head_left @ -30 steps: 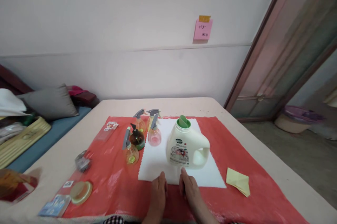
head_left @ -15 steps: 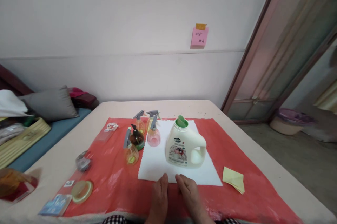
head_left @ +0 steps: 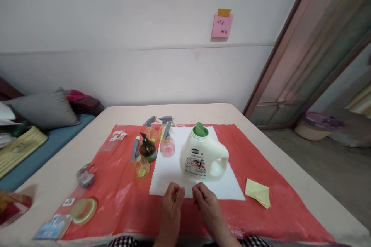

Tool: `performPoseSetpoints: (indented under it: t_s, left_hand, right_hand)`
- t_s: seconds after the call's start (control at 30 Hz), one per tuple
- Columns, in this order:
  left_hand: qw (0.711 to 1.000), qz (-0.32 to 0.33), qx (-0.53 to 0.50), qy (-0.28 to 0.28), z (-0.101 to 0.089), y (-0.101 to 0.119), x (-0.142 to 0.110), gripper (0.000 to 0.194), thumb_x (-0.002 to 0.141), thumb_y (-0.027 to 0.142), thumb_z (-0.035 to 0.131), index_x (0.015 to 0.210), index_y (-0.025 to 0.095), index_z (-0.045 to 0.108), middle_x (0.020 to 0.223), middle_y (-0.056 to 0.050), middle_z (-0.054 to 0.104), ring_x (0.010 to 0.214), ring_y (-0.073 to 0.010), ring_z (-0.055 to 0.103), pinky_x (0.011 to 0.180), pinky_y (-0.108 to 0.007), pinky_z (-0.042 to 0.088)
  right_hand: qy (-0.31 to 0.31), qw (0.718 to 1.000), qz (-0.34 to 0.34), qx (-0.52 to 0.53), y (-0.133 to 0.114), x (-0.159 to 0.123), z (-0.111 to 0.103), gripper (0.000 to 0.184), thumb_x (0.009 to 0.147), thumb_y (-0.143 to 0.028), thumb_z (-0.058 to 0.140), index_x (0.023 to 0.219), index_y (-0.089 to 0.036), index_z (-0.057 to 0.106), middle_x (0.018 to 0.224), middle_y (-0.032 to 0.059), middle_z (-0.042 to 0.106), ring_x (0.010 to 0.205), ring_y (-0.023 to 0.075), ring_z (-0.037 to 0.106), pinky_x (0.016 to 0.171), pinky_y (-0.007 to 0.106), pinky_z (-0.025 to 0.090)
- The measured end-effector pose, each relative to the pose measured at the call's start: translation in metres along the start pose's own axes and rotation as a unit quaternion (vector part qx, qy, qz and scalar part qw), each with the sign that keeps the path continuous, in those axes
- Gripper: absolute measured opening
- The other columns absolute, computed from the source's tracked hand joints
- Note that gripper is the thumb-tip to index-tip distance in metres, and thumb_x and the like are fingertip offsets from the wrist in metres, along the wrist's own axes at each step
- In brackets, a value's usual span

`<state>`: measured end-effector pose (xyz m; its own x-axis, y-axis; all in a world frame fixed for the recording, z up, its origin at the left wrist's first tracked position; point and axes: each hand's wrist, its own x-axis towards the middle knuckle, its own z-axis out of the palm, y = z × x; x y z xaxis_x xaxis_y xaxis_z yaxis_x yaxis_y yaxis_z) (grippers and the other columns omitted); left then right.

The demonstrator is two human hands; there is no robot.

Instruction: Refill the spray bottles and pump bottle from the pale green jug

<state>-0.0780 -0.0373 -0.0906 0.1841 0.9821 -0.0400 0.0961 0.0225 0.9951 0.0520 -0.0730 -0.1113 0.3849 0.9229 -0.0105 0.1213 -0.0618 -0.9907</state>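
A pale, cream-white plastic jug stands upright on a white cloth laid over a red sheet, just past the hands at between 12 and 1 o'clock. Its round mouth, at the top, is lined in green, with a tongue-like green spout rising out of it. A broad looped handle juts toward 3 o'clock. The front label carries a dark oval mark above a colored picture; its lettering is too small to read. The jug's walls look smooth and slightly glossy.

At the cloth's near edge, the left hand and the right hand each curl into a loose, narrow fist, side by side and apart, thumbs uppermost. Spray bottles and a dark pump bottle cluster at 10 to 11 o'clock from the hands; yellow paper notes lie at 3 o'clock.
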Motion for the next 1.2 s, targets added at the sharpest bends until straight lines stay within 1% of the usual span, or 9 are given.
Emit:
performPoseSetpoints:
  t_s: [0.1,0.17,0.27,0.47,0.67,0.8,0.9,1.0,1.2]
  left_hand:
    - [0.997,0.001,0.016,-0.078,0.003,-0.004,-0.007,0.059,0.082,0.080,0.053,0.065,0.024,0.048,0.062,0.002,0.050,0.063,-0.0164,0.048,0.061,-0.028,0.040]
    - [0.993,0.006,0.043,-0.111,0.006,-0.007,-0.011,0.060,0.083,0.081,0.052,0.065,0.023,0.049,0.062,0.001,0.052,0.062,-0.0166,0.049,0.061,-0.029,0.039]
    - [0.988,0.021,0.087,-0.124,0.007,-0.011,-0.015,0.060,0.083,0.081,0.050,0.067,0.023,0.051,0.064,0.001,0.052,0.062,-0.0165,0.049,0.060,-0.029,0.038]
    - [0.982,0.066,0.106,-0.144,0.004,-0.008,-0.019,0.050,0.095,0.067,0.045,0.077,0.022,0.057,0.075,-0.003,0.061,0.072,-0.0186,0.057,0.070,-0.030,0.043]
    - [0.983,0.055,0.110,-0.139,0.008,-0.005,-0.020,0.052,0.097,0.067,0.035,0.074,0.024,0.053,0.076,-0.006,0.065,0.074,-0.0204,0.061,0.071,-0.032,0.045]
    - [0.980,0.052,0.154,-0.117,0.009,-0.011,-0.018,0.052,0.097,0.067,0.033,0.076,0.024,0.055,0.077,-0.008,0.069,0.075,-0.0228,0.064,0.072,-0.034,0.045]
    - [0.967,0.093,0.210,-0.110,0.006,-0.019,-0.016,0.052,0.099,0.061,0.031,0.080,0.023,0.061,0.082,-0.012,0.071,0.079,-0.0264,0.067,0.076,-0.038,0.047]
    - [0.956,0.133,0.241,-0.100,0.003,-0.026,-0.016,0.052,0.098,0.062,0.034,0.078,0.023,0.063,0.082,-0.014,0.071,0.079,-0.0275,0.068,0.076,-0.038,0.048]
    - [0.959,0.155,0.221,-0.089,-0.001,-0.024,-0.027,0.059,0.093,0.072,0.037,0.075,0.023,0.066,0.078,-0.013,0.073,0.075,-0.0262,0.069,0.073,-0.036,0.048]
  right_hand:
    - [-0.032,0.999,0.006,0.002,-0.002,-0.005,0.003,0.059,0.089,-0.077,0.044,0.062,-0.025,0.045,0.054,-0.0035,0.045,0.052,0.0143,0.042,0.051,0.028,0.034]
    - [-0.055,0.998,0.006,0.002,-0.004,-0.009,0.004,0.062,0.088,-0.081,0.040,0.061,-0.025,0.043,0.054,-0.0042,0.042,0.052,0.0140,0.040,0.051,0.028,0.033]
    - [-0.073,0.997,0.002,-0.003,-0.008,-0.012,0.003,0.062,0.088,-0.081,0.038,0.061,-0.025,0.041,0.055,-0.0042,0.040,0.054,0.0139,0.038,0.051,0.028,0.032]
    - [-0.086,0.994,-0.026,-0.058,-0.011,-0.016,-0.001,0.054,0.094,-0.068,0.036,0.062,-0.025,0.039,0.060,-0.0028,0.044,0.060,0.0144,0.039,0.054,0.028,0.031]
    - [-0.085,0.987,-0.054,-0.123,-0.004,-0.014,0.000,0.043,0.094,-0.053,0.039,0.063,-0.024,0.038,0.059,-0.0023,0.048,0.060,0.0144,0.039,0.056,0.028,0.028]
    - [-0.085,0.983,-0.070,-0.145,0.004,-0.011,0.002,0.040,0.093,-0.049,0.042,0.062,-0.024,0.038,0.057,-0.0021,0.049,0.059,0.0142,0.039,0.057,0.029,0.025]
    - [-0.085,0.980,-0.077,-0.160,0.010,-0.011,0.003,0.038,0.093,-0.047,0.041,0.063,-0.024,0.040,0.056,-0.0017,0.051,0.056,0.0141,0.037,0.057,0.030,0.023]
    - [-0.092,0.978,-0.081,-0.169,0.014,-0.014,0.003,0.033,0.091,-0.043,0.042,0.065,-0.024,0.044,0.059,0.0002,0.056,0.056,0.0147,0.040,0.058,0.031,0.023]
    - [-0.099,0.980,-0.091,-0.145,0.008,-0.026,0.002,0.040,0.090,-0.053,0.042,0.065,-0.022,0.053,0.065,0.0049,0.065,0.061,0.0170,0.050,0.061,0.031,0.030]
